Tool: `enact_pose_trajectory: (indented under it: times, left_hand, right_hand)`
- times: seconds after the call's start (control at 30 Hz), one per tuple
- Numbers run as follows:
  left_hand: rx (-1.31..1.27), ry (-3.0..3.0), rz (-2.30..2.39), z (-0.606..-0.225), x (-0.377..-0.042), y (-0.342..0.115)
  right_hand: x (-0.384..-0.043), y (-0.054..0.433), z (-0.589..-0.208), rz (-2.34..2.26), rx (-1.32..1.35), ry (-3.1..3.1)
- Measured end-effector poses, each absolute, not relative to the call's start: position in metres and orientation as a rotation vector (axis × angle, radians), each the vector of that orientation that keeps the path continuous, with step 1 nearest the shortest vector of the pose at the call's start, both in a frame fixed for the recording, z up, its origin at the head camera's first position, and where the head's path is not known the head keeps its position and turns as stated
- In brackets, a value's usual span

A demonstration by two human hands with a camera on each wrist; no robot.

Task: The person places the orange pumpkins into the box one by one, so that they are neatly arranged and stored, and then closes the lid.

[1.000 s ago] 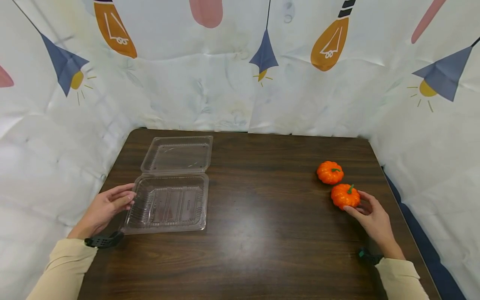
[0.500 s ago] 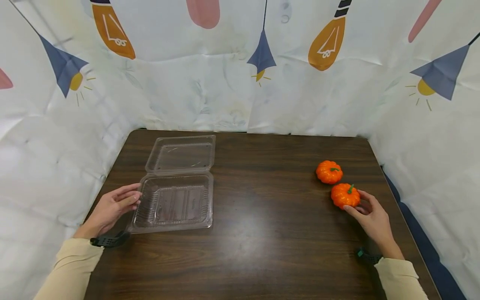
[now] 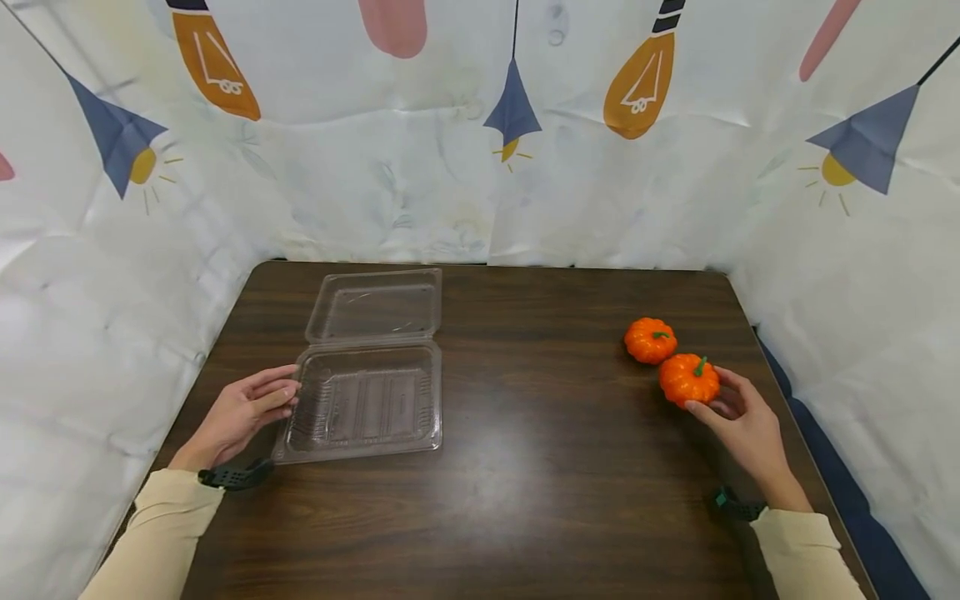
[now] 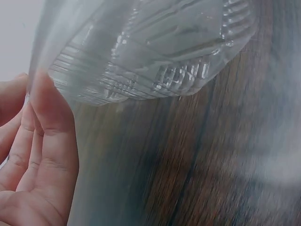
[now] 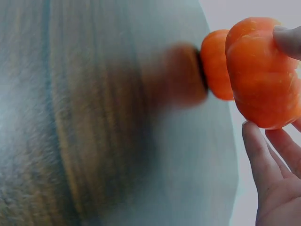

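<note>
A clear plastic clamshell container (image 3: 431, 392) lies unfolded on the left of the table, its lid (image 3: 375, 308) flat toward the back. My left hand (image 3: 247, 408) pinches the left rim of its base; in the left wrist view the thumb and fingers (image 4: 56, 141) meet at that edge. On the right, my right hand (image 3: 750, 425) grips a small orange pumpkin (image 3: 686, 382) with a green stem between thumb and fingers. In the right wrist view this pumpkin (image 5: 261, 75) appears raised off the table. A second orange pumpkin (image 3: 649, 341) rests just behind it.
The dark wood-grain table (image 3: 510, 500) spreads between the container and the pumpkins. White cloth (image 3: 420, 192) printed with lamps and bulbs hangs behind it and along both sides. A dark band (image 3: 862, 500) shows past the table's right edge.
My left hand has drawn the container to the right along the table. The pumpkin in my right hand has risen slightly. The head view has shifted a little.
</note>
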State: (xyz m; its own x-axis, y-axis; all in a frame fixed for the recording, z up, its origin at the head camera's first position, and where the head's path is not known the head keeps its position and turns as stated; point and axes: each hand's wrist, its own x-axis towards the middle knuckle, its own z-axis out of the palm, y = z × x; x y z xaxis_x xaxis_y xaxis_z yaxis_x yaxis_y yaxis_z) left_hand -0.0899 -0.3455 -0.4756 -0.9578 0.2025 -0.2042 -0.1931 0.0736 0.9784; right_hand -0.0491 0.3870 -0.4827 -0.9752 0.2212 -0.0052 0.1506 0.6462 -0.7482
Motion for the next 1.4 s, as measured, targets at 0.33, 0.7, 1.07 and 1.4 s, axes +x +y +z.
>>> enact_pose_trajectory:
  times: [0.33, 0.7, 1.07, 1.4]
  left_hand:
    - [0.056, 2.055, 1.933, -0.476, -0.094, -0.322]
    - [0.057, 2.111, 1.833, -0.479, -0.1, -0.297]
    - [0.105, 2.048, 1.854, -0.48, -0.107, -0.269]
    - [0.073, 2.019, 1.885, -0.484, -0.108, -0.243]
  right_hand:
    - [-0.051, 0.377, -0.465, 1.267, -0.16, -2.699]
    - [-0.059, 0.351, -0.453, 1.357, 0.003, -2.632]
    - [-0.077, 0.315, -0.447, 1.554, 0.145, -2.514]
    - [-0.088, 0.278, -0.447, 1.751, 0.194, -2.453]
